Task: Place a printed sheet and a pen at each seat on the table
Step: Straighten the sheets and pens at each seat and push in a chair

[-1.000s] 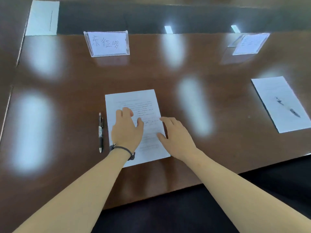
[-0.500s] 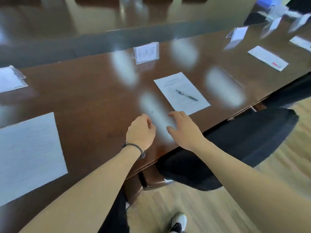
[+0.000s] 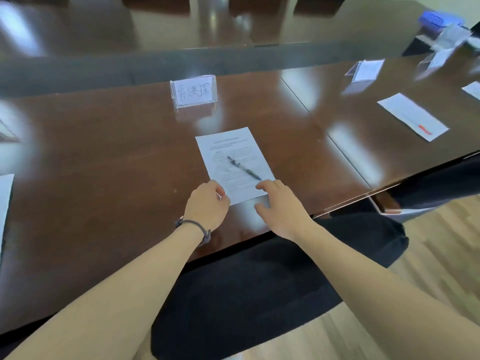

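The table is a long dark glossy surface filling most of the head view, with its near edge running from 7 o'clock up toward 3 o'clock. A black chair sits tucked against that edge below both forearms. At frame centre lies the printed sheet, flat on the table, long axis running from 11 o'clock to 5 o'clock; a name card stands beyond it at 12 o'clock. A second sheet lies well apart at 2 o'clock, and further name cards stand blurred beyond it. The pen rests on the central sheet, long axis from 10 o'clock to 4 o'clock, tilted more steeply than the sheet's own axis. Both hands sit at the sheet's near end, so the pen lies at 12 to 1 o'clock from the fingers. The left hand, palm down with a dark band at the wrist, covers the near left corner; its fingers are curled and appear to pinch the paper edge, though the contact is too small to confirm. The right hand is palm down, fingers loosely spread and released, touching the near right corner. The right hand is judged nearer the pen's near tip. This seat appears supplied; the step in hand is judged to be squaring the sheet.
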